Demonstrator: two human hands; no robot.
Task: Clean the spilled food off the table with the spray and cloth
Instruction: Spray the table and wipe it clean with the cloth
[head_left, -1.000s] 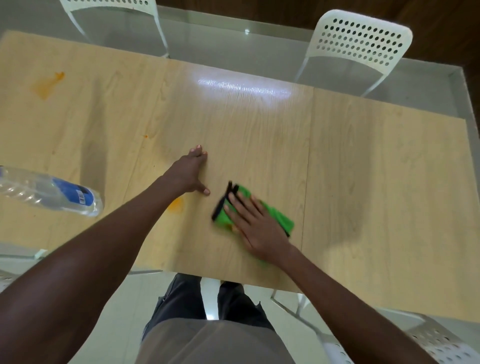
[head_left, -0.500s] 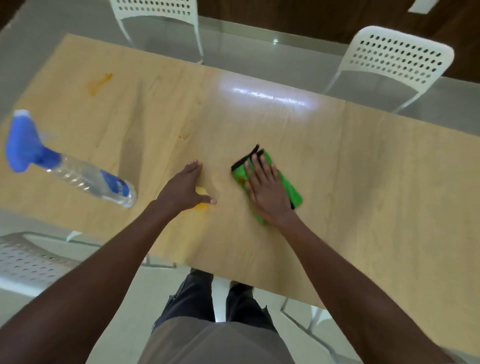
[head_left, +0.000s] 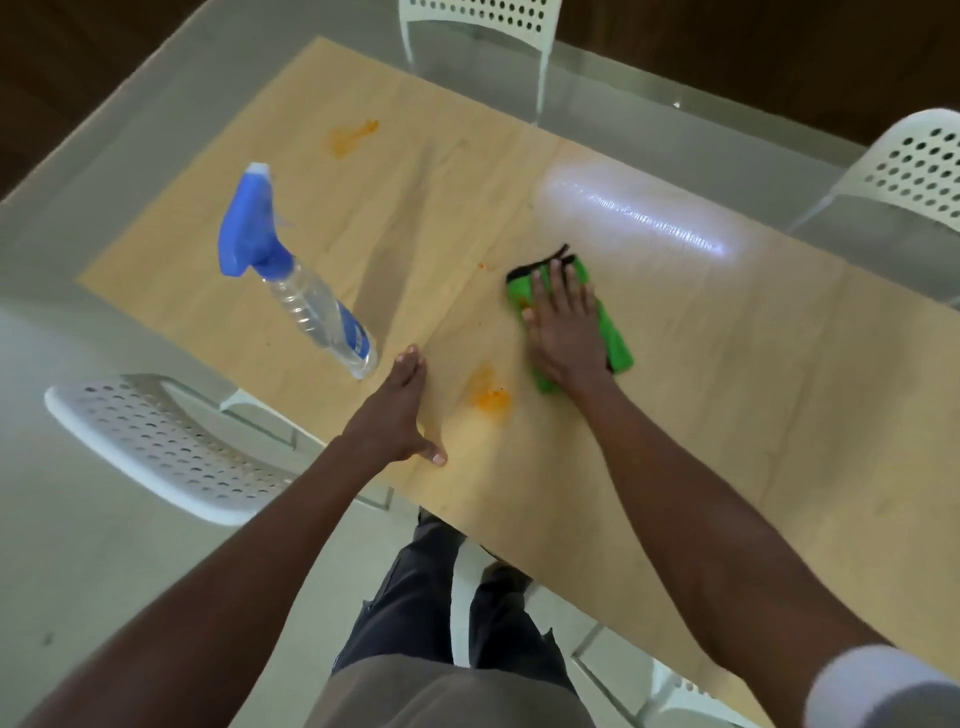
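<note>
Since the earlier frames the view has swung left, so the spray bottle (head_left: 306, 291) now shows in full, and the left hand (head_left: 397, 415) has shifted off the orange smear, which is now exposed; the right hand (head_left: 563, 325) has carried the cloth (head_left: 610, 338) away from the near edge of the counter (head_left: 727, 395).

Left arm: extended forward from the lower left; the hand lies palm down on the counter, fingers straight and together, thumb spread out to the right; the grip is flat and holds nothing; the fingertips lie just beside the base of the spray bottle, and whether they touch it cannot be told.

Right arm: extended from the lower right, a white band (head_left: 878, 686) at the frame edge; the hand presses flat on the green cloth, fingers straight and slightly spread; the grip is spread, not pinching.

Cloth: green with a black edge, folded, lying on the counter beneath the right hand; its middle is hidden by the palm.

Spills: an orange smear (head_left: 488, 397) lies between the two hands, near the front edge; a second orange smear (head_left: 350, 137) lies at the far left, beyond the bottle; a small orange speck (head_left: 481, 266) sits left of the cloth.

Spray bottle: clear body, blue trigger head; whether it stands or leans cannot be told.

White perforated chairs (head_left: 156, 441) surround the counter; those at the top and right are cut off by the frame; motion blur softens all edges.
</note>
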